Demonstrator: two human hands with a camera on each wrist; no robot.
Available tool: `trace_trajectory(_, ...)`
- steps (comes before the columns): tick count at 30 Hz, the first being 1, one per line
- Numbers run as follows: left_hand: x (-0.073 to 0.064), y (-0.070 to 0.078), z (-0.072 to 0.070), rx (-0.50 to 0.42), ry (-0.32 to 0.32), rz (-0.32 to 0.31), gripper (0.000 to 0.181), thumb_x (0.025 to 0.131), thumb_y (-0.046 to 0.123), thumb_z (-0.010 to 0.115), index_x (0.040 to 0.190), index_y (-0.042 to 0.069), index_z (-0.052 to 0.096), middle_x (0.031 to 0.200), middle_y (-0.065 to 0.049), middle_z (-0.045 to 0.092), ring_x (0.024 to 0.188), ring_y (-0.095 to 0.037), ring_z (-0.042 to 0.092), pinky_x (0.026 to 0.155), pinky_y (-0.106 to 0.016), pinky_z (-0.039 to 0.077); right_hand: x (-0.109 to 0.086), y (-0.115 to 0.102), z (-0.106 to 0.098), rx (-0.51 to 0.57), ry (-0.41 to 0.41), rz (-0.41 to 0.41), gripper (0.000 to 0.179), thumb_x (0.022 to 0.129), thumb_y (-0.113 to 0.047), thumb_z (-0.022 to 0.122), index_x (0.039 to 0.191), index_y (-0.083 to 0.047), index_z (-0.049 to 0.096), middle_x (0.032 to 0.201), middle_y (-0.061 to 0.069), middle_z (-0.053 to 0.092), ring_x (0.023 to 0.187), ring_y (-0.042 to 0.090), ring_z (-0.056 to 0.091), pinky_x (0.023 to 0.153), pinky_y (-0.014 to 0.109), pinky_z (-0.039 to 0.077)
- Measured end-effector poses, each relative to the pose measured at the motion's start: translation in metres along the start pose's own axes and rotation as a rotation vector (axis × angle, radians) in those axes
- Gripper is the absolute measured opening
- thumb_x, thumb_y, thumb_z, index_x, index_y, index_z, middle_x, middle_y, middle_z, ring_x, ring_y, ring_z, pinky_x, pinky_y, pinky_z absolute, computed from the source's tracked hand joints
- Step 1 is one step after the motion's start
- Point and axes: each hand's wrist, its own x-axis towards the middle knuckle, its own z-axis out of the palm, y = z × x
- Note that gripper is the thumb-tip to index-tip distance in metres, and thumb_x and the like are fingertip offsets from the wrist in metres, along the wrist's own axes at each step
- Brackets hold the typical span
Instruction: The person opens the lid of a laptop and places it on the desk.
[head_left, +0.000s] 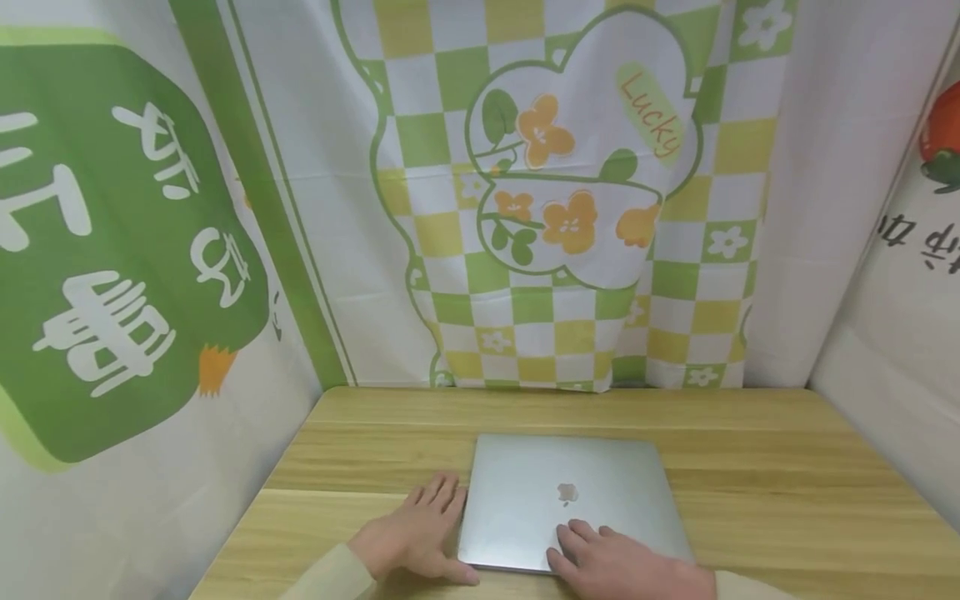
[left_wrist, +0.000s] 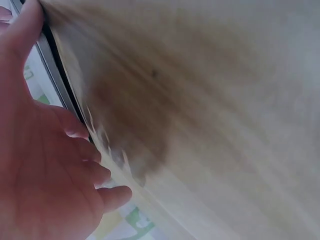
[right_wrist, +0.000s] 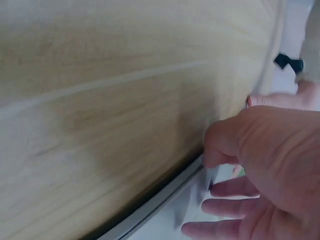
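Note:
A closed silver laptop [head_left: 510, 508] with an apple logo on its lid lies flat on the wooden table. Along its left edge is my left hand [head_left: 412, 537], fingers stretched forward and thumb at the near left corner. My right hand [head_left: 618, 568] is at the near edge, its fingertips over the lid below the logo. In the right wrist view, the right thumb [right_wrist: 220, 145] meets the laptop's front edge [right_wrist: 155, 202] while the other fingers reach out above the lid. The left wrist view shows the left palm [left_wrist: 45, 165] beside the laptop's dark lower edge.
The wooden table [head_left: 772, 492] extends on both sides of the laptop and behind it. A checkered cloth [head_left: 442, 142] with flowers hangs at the back edge. Printed white cloths, one with a green panel [head_left: 142, 217], close off the left and right sides.

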Motion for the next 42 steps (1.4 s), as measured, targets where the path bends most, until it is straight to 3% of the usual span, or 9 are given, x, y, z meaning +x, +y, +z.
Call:
trace_trajectory(5,0.006,0.001,0.001,0.028,-0.029,0.019,0.124,0.072,0.086,0.053,0.155,-0.001,0.020,0.163,-0.022,0.014,0.152,-0.039,0.014,0.120,-0.059,0.023,0.007,-0.007,0.002,0.032,-0.169,0.014,0.067,0.098,-0.067,0.021,0.127,-0.014,0.051,0.119,0.006,0.060,0.099,0.013,0.056,0.050,0.017,0.041)
trace_trajectory(7,0.007,0.002,0.002,0.027,-0.036,0.033,0.124,0.073,0.086,0.052,0.155,-0.001,0.019,0.163,-0.021,0.014,0.152,-0.037,0.014,0.120,-0.057,0.023,0.008,-0.008,0.002,0.043,-0.207,0.028,0.069,0.098,-0.068,0.019,0.128,-0.014,0.050,0.122,0.006,0.060,0.102,0.013,0.057,0.050,0.016,0.042)
trace_trajectory(14,0.010,0.003,0.004,0.053,-0.012,0.056,0.123,0.074,0.087,0.050,0.153,-0.004,0.022,0.162,-0.024,0.016,0.151,-0.037,0.018,0.121,-0.050,0.025,0.007,-0.010,0.004,-0.086,-0.168,-0.006,0.067,0.099,-0.066,0.020,0.126,-0.014,0.053,0.121,0.004,0.061,0.105,0.012,0.059,0.059,0.017,0.051)
trace_trajectory(22,0.011,0.000,0.005,0.071,0.017,0.064,0.126,0.073,0.088,0.049,0.153,-0.005,0.021,0.162,-0.025,0.016,0.151,-0.037,0.018,0.122,-0.049,0.024,0.010,-0.015,0.005,-0.043,-0.240,0.038,0.075,0.098,-0.069,0.015,0.138,-0.016,0.048,0.133,0.008,0.058,0.117,0.019,0.061,0.064,0.026,0.057)
trace_trajectory(26,0.012,-0.003,0.005,0.067,0.021,0.067,0.127,0.073,0.088,0.050,0.153,-0.006,0.020,0.162,-0.026,0.014,0.151,-0.038,0.017,0.122,-0.049,0.024,0.011,-0.016,0.008,-0.056,-0.214,0.051,0.075,0.097,-0.070,0.018,0.142,-0.017,0.046,0.136,0.011,0.056,0.119,0.024,0.061,0.067,0.029,0.057)
trace_trajectory(29,0.012,-0.005,0.005,0.066,0.020,0.070,0.127,0.073,0.088,0.050,0.153,-0.006,0.020,0.162,-0.026,0.014,0.151,-0.038,0.017,0.122,-0.049,0.024,0.012,-0.017,0.009,-0.128,-0.174,0.033,0.073,0.098,-0.068,0.018,0.141,-0.017,0.048,0.135,0.011,0.058,0.117,0.023,0.063,0.067,0.027,0.057)
trace_trajectory(35,0.010,-0.004,0.006,0.076,0.029,0.068,0.125,0.074,0.088,0.047,0.153,-0.005,0.022,0.162,-0.026,0.015,0.151,-0.038,0.018,0.121,-0.051,0.025,0.016,-0.020,0.006,-0.088,-0.238,0.059,0.072,0.098,-0.069,0.019,0.140,-0.019,0.048,0.134,0.008,0.058,0.117,0.022,0.062,0.065,0.026,0.056)
trace_trajectory(42,0.009,-0.003,0.005,0.073,0.007,0.057,0.124,0.075,0.088,0.046,0.154,-0.004,0.021,0.163,-0.024,0.014,0.152,-0.036,0.017,0.121,-0.051,0.025,0.017,-0.021,0.007,-0.128,-0.199,0.090,0.072,0.096,-0.072,0.019,0.137,-0.021,0.050,0.132,0.008,0.059,0.114,0.024,0.063,0.055,0.027,0.054)
